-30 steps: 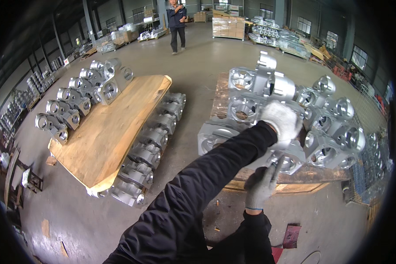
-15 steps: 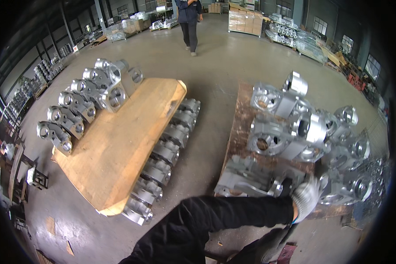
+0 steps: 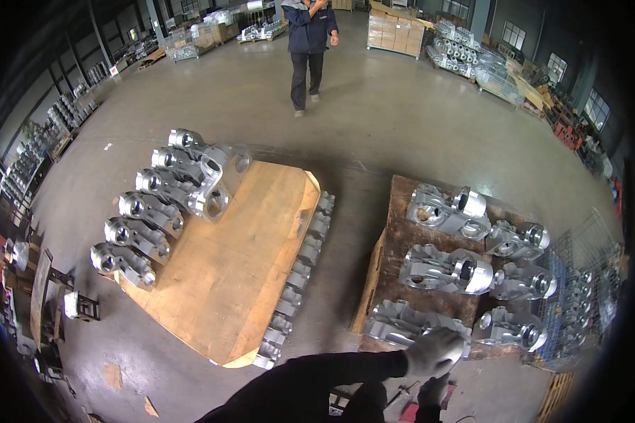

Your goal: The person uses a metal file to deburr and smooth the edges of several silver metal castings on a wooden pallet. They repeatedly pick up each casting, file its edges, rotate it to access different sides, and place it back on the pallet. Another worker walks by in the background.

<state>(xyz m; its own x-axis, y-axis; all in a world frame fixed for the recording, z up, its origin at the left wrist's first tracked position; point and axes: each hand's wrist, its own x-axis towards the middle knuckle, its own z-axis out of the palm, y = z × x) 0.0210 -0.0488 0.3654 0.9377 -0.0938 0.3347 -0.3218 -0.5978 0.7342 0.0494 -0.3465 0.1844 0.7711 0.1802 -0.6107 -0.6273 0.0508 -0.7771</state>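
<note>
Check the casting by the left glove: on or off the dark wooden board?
On: the casting lies on the dark wooden board, with the left hand at its right end; its underside is hidden.

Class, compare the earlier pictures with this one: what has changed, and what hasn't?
The right hand has drawn back toward the wearer, away from the nearest metal part on the right. The person in the dark jacket has come closer. The left hand stays over that part's right end, its grip unclear. The parts on the wooden board keep their layout.

Metal castings (image 3: 436,266) (silvery) on brown board (image 3: 400,237)
</note>
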